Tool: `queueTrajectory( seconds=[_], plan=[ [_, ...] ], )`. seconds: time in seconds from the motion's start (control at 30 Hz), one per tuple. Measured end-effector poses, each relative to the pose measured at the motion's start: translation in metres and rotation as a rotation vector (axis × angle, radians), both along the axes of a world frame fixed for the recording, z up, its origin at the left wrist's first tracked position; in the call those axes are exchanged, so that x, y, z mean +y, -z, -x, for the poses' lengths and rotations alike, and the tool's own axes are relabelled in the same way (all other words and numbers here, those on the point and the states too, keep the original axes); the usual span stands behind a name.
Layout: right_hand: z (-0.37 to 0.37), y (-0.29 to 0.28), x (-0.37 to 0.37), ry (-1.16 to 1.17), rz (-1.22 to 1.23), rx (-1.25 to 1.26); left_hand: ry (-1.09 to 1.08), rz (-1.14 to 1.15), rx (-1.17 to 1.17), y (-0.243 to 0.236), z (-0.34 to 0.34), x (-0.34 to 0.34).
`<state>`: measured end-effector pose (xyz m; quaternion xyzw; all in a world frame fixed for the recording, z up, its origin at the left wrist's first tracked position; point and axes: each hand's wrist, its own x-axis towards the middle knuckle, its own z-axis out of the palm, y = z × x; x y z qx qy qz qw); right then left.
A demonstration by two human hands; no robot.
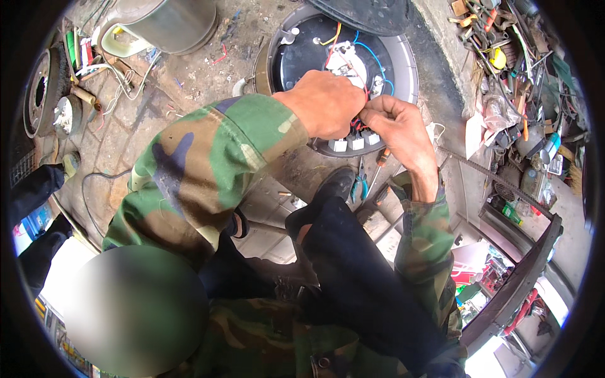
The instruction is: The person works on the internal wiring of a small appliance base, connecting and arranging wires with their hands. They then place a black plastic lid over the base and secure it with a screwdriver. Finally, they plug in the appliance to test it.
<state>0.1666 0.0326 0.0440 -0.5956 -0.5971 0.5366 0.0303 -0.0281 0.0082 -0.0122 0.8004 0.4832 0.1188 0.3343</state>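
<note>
Both my hands meet over the near side of a round black appliance housing (408, 57), which lies open with its wiring exposed. My left hand (324, 104) is closed, knuckles up, and hides what its fingers hold. My right hand (400, 129) pinches a thin red wire (366, 93) between thumb and fingertips, close beside the left. Inside the housing sit a white component (348, 63), a blue wire (382, 62) and a yellow wire (338, 31). Several grey-white block-like parts (357, 144) line the near rim, with red and black wires above them.
A dark round cover (372, 14) overlaps the housing's far side. Pliers (359, 184) and an orange-handled screwdriver (382, 157) lie near my shoe (337, 184). A metal pot (167, 26) stands far left. Tools and scrap (504, 82) crowd the right. Another person's leg (38, 186) shows at left.
</note>
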Motion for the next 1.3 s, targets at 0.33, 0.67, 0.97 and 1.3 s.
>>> queueTrajectory(
  seconds=[0.33,0.67,0.97,1.3],
  plan=[
    [-0.008,0.015,0.0,0.002,-0.058,0.041,0.036,0.061,-0.029,-0.008,0.004,0.007],
    [-0.001,0.003,-0.002,0.041,-0.016,0.014,0.024,-0.047,-0.048,-0.001,0.006,0.003],
    [-0.002,0.003,-0.004,0.068,-0.008,0.014,0.02,-0.026,-0.028,-0.001,0.003,0.005],
    [0.001,0.001,-0.004,0.055,-0.015,0.003,-0.004,-0.052,-0.052,0.002,0.003,0.002]
  ],
)
